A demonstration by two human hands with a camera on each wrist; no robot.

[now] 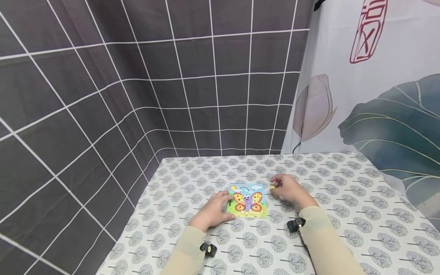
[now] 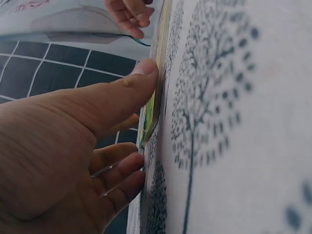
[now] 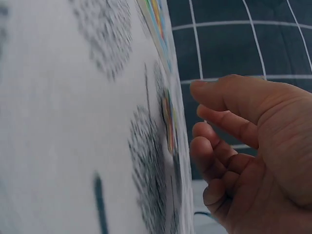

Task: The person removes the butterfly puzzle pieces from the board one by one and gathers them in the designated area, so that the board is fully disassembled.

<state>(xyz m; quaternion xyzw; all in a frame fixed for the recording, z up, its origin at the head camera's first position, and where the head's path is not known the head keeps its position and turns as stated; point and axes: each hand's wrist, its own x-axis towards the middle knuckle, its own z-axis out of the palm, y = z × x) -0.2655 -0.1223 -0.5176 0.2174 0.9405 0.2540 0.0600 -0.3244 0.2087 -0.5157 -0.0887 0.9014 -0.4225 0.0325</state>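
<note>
A flat square picture-puzzle board [image 1: 262,212] with a butterfly [image 1: 248,203], sun, rainbow and clouds lies on the patterned cloth. My left hand [image 1: 214,209] rests at its left side, the fingers along the left edge and the thumb by the near corner. In the left wrist view the thumb [image 2: 145,68] touches the board's thin edge, with the fingers loosely spread beside it. Just right of the board, my right hand [image 1: 289,190] hovers over a small yellow puzzle piece [image 1: 274,191]. The right wrist view has the piece [image 3: 168,124] on the cloth, apart from the loosely bent fingers.
A white cloth [image 1: 185,208] printed with grey trees covers the table. A dark curtain [image 1: 192,91] with white grid lines hangs behind and to the left. At the right is a white curtain [image 1: 333,46] with leaf prints. Black bands [image 1: 296,224] circle both wrists.
</note>
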